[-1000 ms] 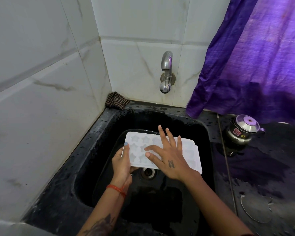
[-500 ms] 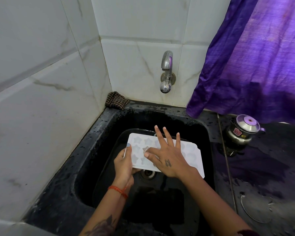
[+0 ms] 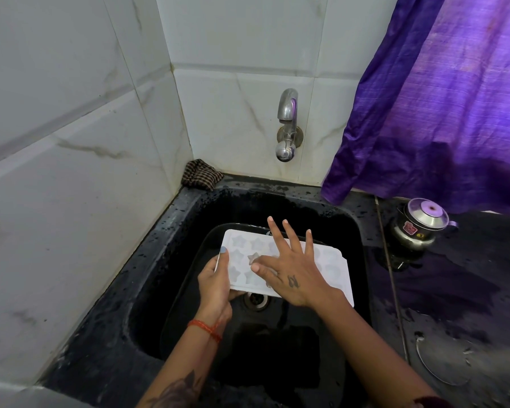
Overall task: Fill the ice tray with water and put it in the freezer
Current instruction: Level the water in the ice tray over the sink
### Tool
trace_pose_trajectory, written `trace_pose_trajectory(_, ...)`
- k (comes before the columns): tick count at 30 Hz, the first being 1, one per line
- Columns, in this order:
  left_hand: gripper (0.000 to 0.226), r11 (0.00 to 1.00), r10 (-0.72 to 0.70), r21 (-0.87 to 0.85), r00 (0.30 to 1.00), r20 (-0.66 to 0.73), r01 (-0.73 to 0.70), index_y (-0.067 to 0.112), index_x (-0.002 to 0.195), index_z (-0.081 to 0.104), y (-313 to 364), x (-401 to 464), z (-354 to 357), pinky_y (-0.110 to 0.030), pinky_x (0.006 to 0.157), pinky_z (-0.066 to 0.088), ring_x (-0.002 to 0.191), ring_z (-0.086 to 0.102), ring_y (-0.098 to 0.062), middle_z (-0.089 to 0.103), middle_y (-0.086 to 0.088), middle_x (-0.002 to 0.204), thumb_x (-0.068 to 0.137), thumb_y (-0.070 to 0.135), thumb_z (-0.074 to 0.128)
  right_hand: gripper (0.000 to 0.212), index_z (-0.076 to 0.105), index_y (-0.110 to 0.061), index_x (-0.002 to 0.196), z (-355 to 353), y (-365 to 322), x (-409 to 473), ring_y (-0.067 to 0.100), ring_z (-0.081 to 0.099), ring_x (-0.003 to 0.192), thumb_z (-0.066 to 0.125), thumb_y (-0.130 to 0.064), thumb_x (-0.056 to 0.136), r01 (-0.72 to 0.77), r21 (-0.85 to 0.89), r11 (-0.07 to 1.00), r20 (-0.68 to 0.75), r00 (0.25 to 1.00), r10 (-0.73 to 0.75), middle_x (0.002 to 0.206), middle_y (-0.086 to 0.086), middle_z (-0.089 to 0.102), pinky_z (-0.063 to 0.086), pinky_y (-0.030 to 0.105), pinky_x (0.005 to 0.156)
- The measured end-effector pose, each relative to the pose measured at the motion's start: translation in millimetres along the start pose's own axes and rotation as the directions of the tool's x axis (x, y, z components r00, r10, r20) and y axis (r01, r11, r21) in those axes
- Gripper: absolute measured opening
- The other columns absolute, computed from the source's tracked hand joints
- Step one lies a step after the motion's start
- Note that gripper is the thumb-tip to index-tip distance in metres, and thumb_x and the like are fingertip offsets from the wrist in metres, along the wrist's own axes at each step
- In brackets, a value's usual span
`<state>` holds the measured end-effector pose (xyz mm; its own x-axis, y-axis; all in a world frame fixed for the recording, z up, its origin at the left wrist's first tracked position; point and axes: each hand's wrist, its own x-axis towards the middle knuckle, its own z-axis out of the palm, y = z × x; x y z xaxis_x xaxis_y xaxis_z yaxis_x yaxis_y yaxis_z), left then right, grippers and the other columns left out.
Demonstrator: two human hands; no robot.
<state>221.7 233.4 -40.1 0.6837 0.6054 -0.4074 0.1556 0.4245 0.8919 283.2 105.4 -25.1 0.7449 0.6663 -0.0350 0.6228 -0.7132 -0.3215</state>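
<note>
We held the white plastic ice tray with star-shaped cells (image 3: 330,267) low inside the black stone sink (image 3: 171,231), above its drain, and over the last second it had barely shifted, sliding only slightly nearer to us. Our left hand (image 3: 215,282) gripped the tray's left end, fingers curled under the edge and the thumb laid up along the rim. Our right hand (image 3: 292,272) lay flat on top, fingers straight and spread, having drawn back a little so that the thumb now rested near a star cell to the right of the left thumb. The chrome wall tap (image 3: 287,125) stood well beyond the right fingertips, and we saw no stream from it. Whether the cells held water we could not tell; the spread palm suggested we were sweeping water across or off the surface. We judged the filling step near its end, with the carry to the freezer not yet begun, and a level tray would matter then.
</note>
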Motion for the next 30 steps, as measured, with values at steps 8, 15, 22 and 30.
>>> trace_pose_trajectory(8,0.023,1.0,0.005,-0.012,1.0,0.016,-0.005,0.018,0.087,0.062,1.3,-2.5,3.1,-0.026,0.046,0.054,0.072,0.066,-0.018,0.068,-0.004,0.084,0.096,0.035,0.05,0.072,0.057,-0.039,0.117,-2.6,-2.9,-1.6,0.02,-0.022,0.145,0.003,-0.071,0.081,0.027,0.053,0.998,-0.108,0.994,-0.021,0.157,-0.006,-0.022,-0.02,0.051,0.112)
trace_pose_trajectory(15,0.024,1.0,0.007,-0.006,0.999,0.044,-0.006,0.015,0.089,0.066,0.0,-1.9,3.7,-0.029,0.054,0.056,0.072,0.066,-0.019,0.069,-0.008,0.085,0.096,0.033,0.052,0.081,0.052,-0.044,0.128,0.1,-18.2,8.4,0.022,-0.025,0.144,-0.003,-0.072,0.076,0.055,0.028,0.998,-0.01,0.998,-0.055,0.158,-0.003,-0.023,-0.019,0.057,0.112)
trace_pose_trajectory(22,0.028,1.0,0.016,0.006,0.998,0.056,-0.016,0.014,0.091,0.066,0.8,-0.5,1.6,-0.03,0.049,0.055,0.068,0.067,-0.019,0.07,-0.009,0.084,0.095,0.036,0.051,0.083,0.047,-0.046,0.133,1.5,-21.9,13.0,0.024,-0.025,0.144,-0.006,-0.072,0.075,0.085,0.018,0.996,0.035,0.996,-0.086,0.158,-0.002,-0.023,-0.019,0.059,0.111)
trace_pose_trajectory(30,0.024,1.0,0.007,0.014,0.999,0.051,-0.008,0.017,0.084,0.065,-1.4,-1.3,2.5,-0.029,0.048,0.055,0.055,0.067,-0.012,0.069,-0.004,0.074,0.096,0.033,0.051,0.083,0.055,-0.044,0.122,1.2,-19.8,14.0,0.026,-0.02,0.146,-0.008,-0.072,0.076,0.08,-0.074,0.994,-0.018,0.996,-0.082,0.157,-0.004,-0.024,-0.019,0.061,0.11)
